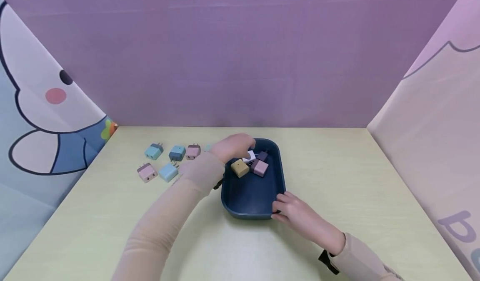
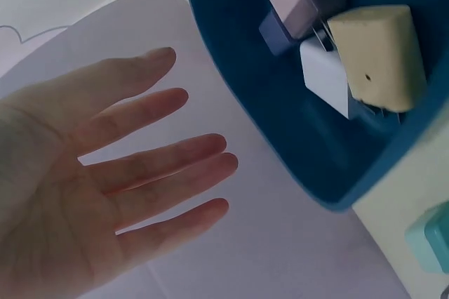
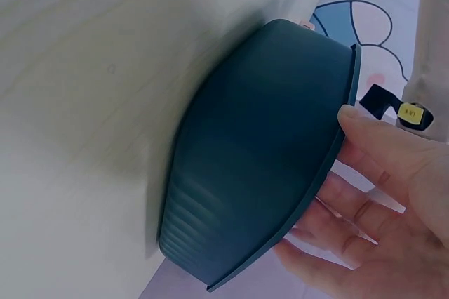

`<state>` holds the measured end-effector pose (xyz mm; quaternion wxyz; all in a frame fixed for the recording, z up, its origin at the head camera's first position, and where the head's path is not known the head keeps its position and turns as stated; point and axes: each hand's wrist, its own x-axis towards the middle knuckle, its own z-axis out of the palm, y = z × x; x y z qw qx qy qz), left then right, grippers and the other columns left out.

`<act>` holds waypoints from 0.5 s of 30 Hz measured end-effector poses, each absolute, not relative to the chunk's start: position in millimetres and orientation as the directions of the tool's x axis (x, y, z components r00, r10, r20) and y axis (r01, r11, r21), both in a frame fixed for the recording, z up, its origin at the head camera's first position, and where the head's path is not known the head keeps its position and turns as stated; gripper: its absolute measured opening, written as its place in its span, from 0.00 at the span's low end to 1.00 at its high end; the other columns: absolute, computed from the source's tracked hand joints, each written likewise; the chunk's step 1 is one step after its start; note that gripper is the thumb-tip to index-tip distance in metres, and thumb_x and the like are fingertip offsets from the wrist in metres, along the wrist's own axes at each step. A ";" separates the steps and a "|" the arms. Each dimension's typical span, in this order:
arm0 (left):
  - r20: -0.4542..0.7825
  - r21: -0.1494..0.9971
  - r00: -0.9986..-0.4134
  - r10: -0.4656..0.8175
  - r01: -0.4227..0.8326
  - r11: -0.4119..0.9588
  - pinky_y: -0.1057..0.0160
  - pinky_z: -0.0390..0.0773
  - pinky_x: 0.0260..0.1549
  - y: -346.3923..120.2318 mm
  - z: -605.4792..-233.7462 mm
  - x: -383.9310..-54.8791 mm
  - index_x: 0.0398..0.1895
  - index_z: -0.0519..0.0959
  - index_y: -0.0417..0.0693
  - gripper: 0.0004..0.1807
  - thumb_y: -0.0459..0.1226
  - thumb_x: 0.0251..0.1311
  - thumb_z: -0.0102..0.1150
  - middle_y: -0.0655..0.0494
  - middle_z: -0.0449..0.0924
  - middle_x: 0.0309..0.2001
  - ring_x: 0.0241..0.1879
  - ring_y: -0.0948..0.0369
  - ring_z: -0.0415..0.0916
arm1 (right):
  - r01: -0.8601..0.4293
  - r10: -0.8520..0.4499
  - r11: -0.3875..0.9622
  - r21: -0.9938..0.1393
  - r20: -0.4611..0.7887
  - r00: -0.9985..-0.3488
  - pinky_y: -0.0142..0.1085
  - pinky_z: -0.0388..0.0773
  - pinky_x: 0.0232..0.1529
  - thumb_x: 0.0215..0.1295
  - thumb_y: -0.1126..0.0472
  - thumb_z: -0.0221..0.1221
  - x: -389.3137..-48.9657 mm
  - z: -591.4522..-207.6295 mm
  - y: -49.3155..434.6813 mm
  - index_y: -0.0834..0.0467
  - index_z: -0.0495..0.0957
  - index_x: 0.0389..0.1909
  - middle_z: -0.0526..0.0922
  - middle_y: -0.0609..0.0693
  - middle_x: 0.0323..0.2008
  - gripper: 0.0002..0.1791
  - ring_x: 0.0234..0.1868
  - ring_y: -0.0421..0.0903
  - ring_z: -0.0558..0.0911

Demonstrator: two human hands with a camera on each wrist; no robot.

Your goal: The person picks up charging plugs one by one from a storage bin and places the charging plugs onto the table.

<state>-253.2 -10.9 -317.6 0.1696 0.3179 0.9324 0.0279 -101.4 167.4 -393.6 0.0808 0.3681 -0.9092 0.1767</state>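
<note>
A dark blue tray [image 1: 254, 197] holds a yellow plug charger [image 1: 240, 168], a pink charger [image 1: 259, 168], a white charger [image 1: 248, 157] and a dark purple one [image 1: 263, 156]. My left hand [image 1: 233, 146] is over the tray's far left part, covering some of the rim. In the left wrist view, that hand [image 2: 119, 180] has its fingers spread and nothing in it. At the near right corner, my right hand [image 1: 300, 216] pinches the tray's rim. The right wrist view shows its thumb [image 3: 358, 123] on the outer side, with the other fingers reaching over the edge.
Left of the tray lie several more chargers, among them a teal one [image 1: 153, 151], a pink one [image 1: 147, 172] and a light blue one [image 1: 168, 172]. My left forearm passes close beside them. A purple backdrop [image 1: 240, 64] stands behind the pale table [image 1: 337, 168].
</note>
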 end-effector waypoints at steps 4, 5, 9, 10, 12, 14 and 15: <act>-0.303 0.183 -0.740 0.601 0.574 0.798 0.63 0.70 0.46 -1.0 -318.6 -253.5 0.50 0.73 0.45 0.17 0.35 0.56 0.55 0.51 0.72 0.52 0.46 0.59 0.70 | -0.698 -0.641 0.667 -0.260 0.278 -0.716 0.26 0.65 0.27 0.49 0.63 0.63 -102.1 -394.1 167.2 0.53 0.75 0.22 0.70 0.41 0.24 0.06 0.27 0.37 0.64; -0.304 0.187 -0.739 0.601 0.572 0.799 0.63 0.70 0.45 1.8 -319.0 -253.4 0.50 0.73 0.44 0.17 0.35 0.56 0.55 0.52 0.72 0.51 0.45 0.60 0.70 | -0.699 -0.641 0.667 -0.259 0.281 -0.715 0.26 0.65 0.27 0.49 0.63 0.63 -102.2 -394.3 167.3 0.53 0.74 0.22 0.70 0.41 0.24 0.06 0.27 0.37 0.64; -0.316 0.193 -0.729 0.607 0.577 0.793 0.64 0.71 0.43 15.2 -322.6 -253.0 0.50 0.73 0.44 0.16 0.34 0.56 0.55 0.52 0.73 0.49 0.41 0.61 0.69 | -0.708 -0.643 0.661 -0.250 0.296 -0.706 0.25 0.64 0.27 0.48 0.63 0.64 -101.9 -395.5 169.0 0.52 0.74 0.21 0.69 0.40 0.23 0.07 0.27 0.36 0.64; -0.321 0.189 -0.724 0.610 0.582 0.791 0.65 0.71 0.42 18.3 -323.7 -252.6 0.49 0.73 0.44 0.16 0.34 0.56 0.54 0.52 0.73 0.49 0.40 0.61 0.69 | -0.711 -0.645 0.659 -0.247 0.301 -0.702 0.25 0.64 0.27 0.48 0.63 0.64 -101.8 -395.8 169.3 0.52 0.74 0.21 0.69 0.40 0.23 0.07 0.27 0.36 0.63; -0.332 0.183 -0.717 0.613 0.589 0.787 0.65 0.72 0.41 24.3 -326.0 -251.7 0.48 0.73 0.45 0.15 0.34 0.57 0.54 0.53 0.74 0.48 0.39 0.61 0.70 | -0.717 -0.649 0.653 -0.244 0.308 -0.696 0.25 0.64 0.27 0.48 0.63 0.64 -101.7 -396.4 169.9 0.52 0.73 0.21 0.69 0.40 0.23 0.08 0.27 0.36 0.63; -0.344 0.189 -0.712 0.612 0.586 0.788 0.65 0.72 0.40 29.4 -328.2 -251.1 0.49 0.73 0.46 0.15 0.35 0.56 0.55 0.53 0.74 0.48 0.39 0.62 0.70 | -0.722 -0.651 0.649 -0.241 0.315 -0.690 0.25 0.64 0.26 0.48 0.63 0.64 -101.5 -397.0 170.6 0.52 0.73 0.21 0.68 0.40 0.23 0.08 0.26 0.36 0.63; -0.351 0.194 -0.711 0.609 0.581 0.790 0.66 0.72 0.40 31.6 -329.1 -250.9 0.49 0.72 0.46 0.16 0.35 0.56 0.55 0.54 0.73 0.48 0.39 0.62 0.70 | -0.725 -0.652 0.646 -0.238 0.320 -0.687 0.25 0.64 0.26 0.47 0.63 0.64 -101.5 -397.1 170.8 0.52 0.73 0.21 0.68 0.40 0.23 0.08 0.26 0.36 0.62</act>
